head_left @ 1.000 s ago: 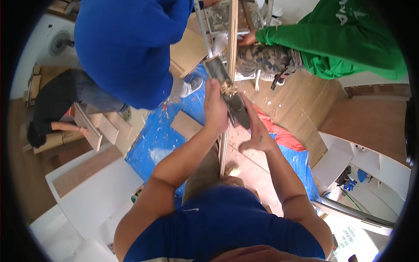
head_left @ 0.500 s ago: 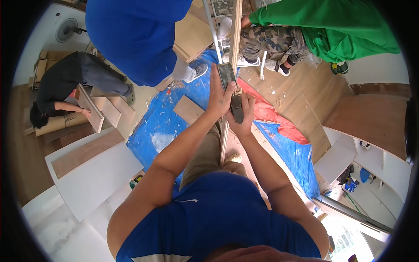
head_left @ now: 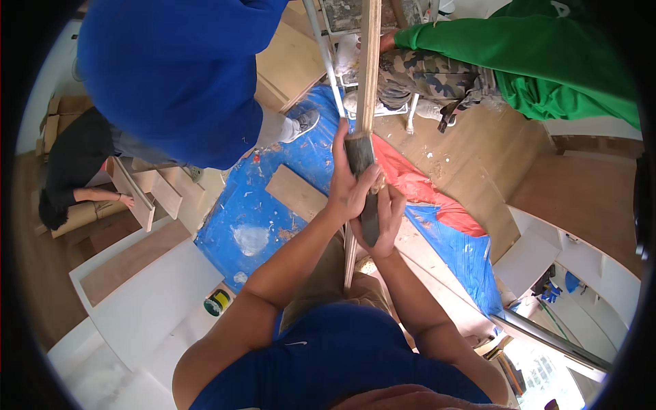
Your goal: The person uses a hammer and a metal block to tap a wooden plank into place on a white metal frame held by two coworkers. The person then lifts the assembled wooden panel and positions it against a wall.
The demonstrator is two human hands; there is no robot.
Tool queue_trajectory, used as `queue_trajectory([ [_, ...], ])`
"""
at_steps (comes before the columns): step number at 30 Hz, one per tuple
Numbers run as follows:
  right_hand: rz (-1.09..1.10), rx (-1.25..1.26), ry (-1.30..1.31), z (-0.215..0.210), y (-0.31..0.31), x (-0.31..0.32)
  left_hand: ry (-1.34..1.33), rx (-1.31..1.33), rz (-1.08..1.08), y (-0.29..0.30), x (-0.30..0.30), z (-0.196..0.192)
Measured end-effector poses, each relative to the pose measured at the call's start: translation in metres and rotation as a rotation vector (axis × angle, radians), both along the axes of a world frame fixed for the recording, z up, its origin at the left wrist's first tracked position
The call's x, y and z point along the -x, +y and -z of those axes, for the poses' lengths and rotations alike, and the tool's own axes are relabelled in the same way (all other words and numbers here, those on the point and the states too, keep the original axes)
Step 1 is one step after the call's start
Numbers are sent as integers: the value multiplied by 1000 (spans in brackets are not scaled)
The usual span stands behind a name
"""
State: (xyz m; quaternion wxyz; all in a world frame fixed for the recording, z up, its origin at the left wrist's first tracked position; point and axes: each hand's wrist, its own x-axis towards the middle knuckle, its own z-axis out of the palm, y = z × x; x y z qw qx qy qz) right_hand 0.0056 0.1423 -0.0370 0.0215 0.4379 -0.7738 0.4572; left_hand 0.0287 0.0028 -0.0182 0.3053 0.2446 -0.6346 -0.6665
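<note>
Both hands hold a dark wooden hand plane [head_left: 359, 154] on the edge of a long, narrow board [head_left: 370, 75] that runs away from me. My left hand [head_left: 348, 197] wraps the far part, thumb across its top. My right hand [head_left: 385, 222] grips the near end, fingers curled over its side. Pale shavings [head_left: 379, 182] show at the middle of the plane, between the hands. The board's near end reaches down in front of my legs.
A person in blue [head_left: 171, 75] stands far left; one in green [head_left: 567, 65] sits by the board's far end. Another person [head_left: 75, 150] bends at the left. A blue tarp [head_left: 253, 205], red sheet [head_left: 424, 184], white panel [head_left: 150, 280] and paint can [head_left: 217, 301] lie around.
My hands and the plane have come back toward my body along the board. The person in blue has shifted to the left in view.
</note>
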Motion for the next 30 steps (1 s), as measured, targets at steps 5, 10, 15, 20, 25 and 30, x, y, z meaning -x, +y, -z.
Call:
queue_trajectory([
  [5,59,198,0,-32,-95,78,10,313,-67,-88,83,-38],
  [10,-17,189,67,-47,-120,110,93,411,-145,-122,110,-31],
  [15,-1,99,80,-43,-88,92,17,469,-53,-90,76,-14],
  [20,35,85,107,-17,-50,54,29,578,-38,-40,25,1],
  [25,-41,136,127,-52,-118,120,11,800,-190,-131,102,-38],
  [30,2,209,109,-51,-118,127,40,736,-224,-121,117,-30],
])
